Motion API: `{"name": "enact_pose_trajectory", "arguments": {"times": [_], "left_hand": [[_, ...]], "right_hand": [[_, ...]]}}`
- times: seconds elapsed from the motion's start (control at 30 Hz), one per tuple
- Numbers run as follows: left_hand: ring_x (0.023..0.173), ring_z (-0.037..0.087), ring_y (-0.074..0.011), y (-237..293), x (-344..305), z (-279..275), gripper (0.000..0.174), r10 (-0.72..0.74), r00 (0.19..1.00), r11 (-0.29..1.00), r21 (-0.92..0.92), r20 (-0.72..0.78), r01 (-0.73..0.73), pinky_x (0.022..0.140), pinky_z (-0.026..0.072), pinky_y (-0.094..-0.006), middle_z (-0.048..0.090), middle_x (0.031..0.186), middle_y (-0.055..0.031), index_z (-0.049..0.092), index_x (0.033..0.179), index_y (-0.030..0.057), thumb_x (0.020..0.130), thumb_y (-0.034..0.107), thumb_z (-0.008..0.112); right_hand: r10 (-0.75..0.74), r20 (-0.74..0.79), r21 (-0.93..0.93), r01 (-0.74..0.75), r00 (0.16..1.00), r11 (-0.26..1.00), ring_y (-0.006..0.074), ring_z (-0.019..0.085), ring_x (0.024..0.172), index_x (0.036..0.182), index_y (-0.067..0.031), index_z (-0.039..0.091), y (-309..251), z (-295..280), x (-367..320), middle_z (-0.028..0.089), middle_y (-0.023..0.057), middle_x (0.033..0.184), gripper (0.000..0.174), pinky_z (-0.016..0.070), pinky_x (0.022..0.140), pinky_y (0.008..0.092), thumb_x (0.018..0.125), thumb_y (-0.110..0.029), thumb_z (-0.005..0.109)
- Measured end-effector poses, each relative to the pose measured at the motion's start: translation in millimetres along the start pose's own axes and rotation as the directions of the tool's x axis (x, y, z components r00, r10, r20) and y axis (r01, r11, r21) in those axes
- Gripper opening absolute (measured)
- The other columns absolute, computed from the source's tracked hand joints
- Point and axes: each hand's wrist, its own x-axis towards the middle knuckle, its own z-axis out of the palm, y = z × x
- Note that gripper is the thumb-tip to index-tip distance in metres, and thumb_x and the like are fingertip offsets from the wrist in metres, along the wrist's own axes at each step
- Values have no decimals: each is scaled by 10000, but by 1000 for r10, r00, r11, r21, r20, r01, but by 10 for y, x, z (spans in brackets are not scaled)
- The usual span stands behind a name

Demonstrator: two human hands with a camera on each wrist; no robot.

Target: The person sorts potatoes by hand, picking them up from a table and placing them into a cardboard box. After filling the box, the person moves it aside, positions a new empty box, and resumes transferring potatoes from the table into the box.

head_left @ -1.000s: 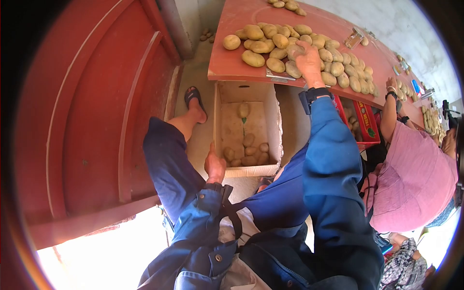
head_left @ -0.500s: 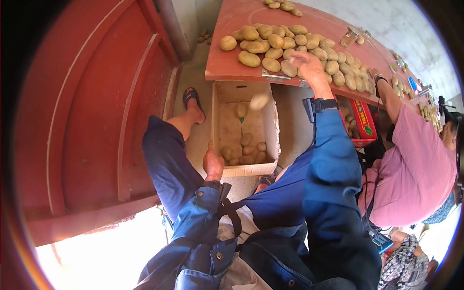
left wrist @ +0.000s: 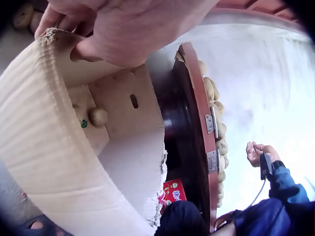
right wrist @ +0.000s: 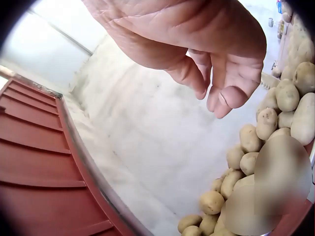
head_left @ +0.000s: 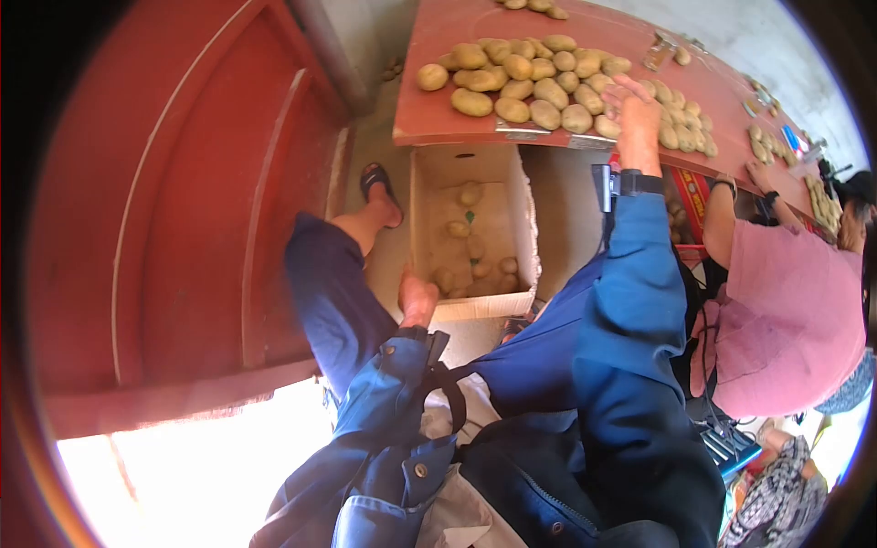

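Note:
My left hand point(head_left: 418, 297) grips the near left edge of a cardboard box point(head_left: 498, 306) on the floor. In the left wrist view, its thumb and fingers pinch the box's torn rim point(left wrist: 51, 42). Several potatoes point(head_left: 458, 229) lie inside the box. Over the table's front edge, my right hand point(head_left: 637, 114) hovers at the potato pile point(head_left: 552, 92) with nothing in it. Its fingers point(right wrist: 234, 96) are loosely bent in the right wrist view, above and beside the piled potatoes point(right wrist: 267, 123).
The red table point(head_left: 438, 123) carries more potatoes and a glass object point(head_left: 658, 53). A red printed carton point(head_left: 690, 196) with potatoes stands under it. To the right, a person in a pink shirt point(head_left: 776, 310) reaches toward the table. A red door point(head_left: 201, 210) is at left.
My right hand has moved right along the pile. A potato seen in mid-air over the box half a second ago now lies inside. My left hand stays at the box edge.

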Motion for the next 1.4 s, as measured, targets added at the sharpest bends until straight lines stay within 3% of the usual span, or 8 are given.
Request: {"name": "enact_pose_trajectory", "arguments": {"times": [0.1,0.23,0.43,0.63,0.73,0.97,1.07,1.4], "left_hand": [[1357,492,-420,142,-155,9,688,213,965,970,153,-153,-190,1113,443,-455,506,1445,-268,473,1435,-7,781,44,683],[1402,422,-446,372,-358,-106,683,382,906,906,266,-181,-329,1129,418,-495,446,1483,-286,467,1427,-31,789,56,696],[1406,435,-461,736,-544,-534,580,421,901,906,-5,-111,-424,1151,412,-487,397,1554,-280,477,1438,-26,876,38,606],[1390,466,-450,980,-572,-732,477,498,849,859,-35,-178,-511,1153,419,-458,419,1543,-287,560,1366,-46,897,33,595],[1394,470,-437,1149,-554,-845,470,554,804,815,-55,-218,-577,1167,407,-448,461,1520,-274,571,1359,-46,898,36,610],[1353,528,-405,1609,-493,-1231,459,581,784,769,-167,-219,-617,1125,443,-442,546,1444,-257,589,1353,-25,899,30,626],[1270,608,-365,1886,-263,-1393,461,597,779,763,-163,-193,-625,1055,494,-431,611,1360,-238,583,1368,-13,911,42,623],[1210,642,-369,2822,1137,-1306,509,680,728,729,-30,-86,-684,1024,514,-441,643,1305,-240,573,1394,16,897,102,649]], "right_hand": [[29,37,50,-31,999,998,200,732,834,1170,20,691,29,-31,-57,753,163,1026,263,442,529,248,935,-22,580],[31,79,62,-36,996,997,196,731,847,1180,22,691,-12,-64,-158,753,167,1032,260,449,546,240,952,-34,579],[30,91,76,-37,995,996,187,729,867,1189,10,692,-110,-57,-325,752,153,1042,263,455,584,243,964,-47,568],[31,144,201,-60,989,978,177,720,830,1139,-16,704,-82,65,-456,744,113,981,211,443,584,250,974,-72,585],[23,150,209,-54,988,976,176,715,833,1127,-20,707,-62,96,-455,738,108,983,203,438,585,253,982,-75,576],[34,131,191,-59,991,980,173,709,842,1135,-18,705,-200,147,-553,737,111,985,216,438,595,252,997,-77,549],[44,119,178,-65,992,982,174,709,840,1142,-13,700,-234,148,-544,738,112,985,221,441,599,252,995,-69,546],[35,128,120,-51,991,991,169,712,821,1152,7,704,-288,517,-348,745,112,968,243,459,587,250,962,-56,565]]}}
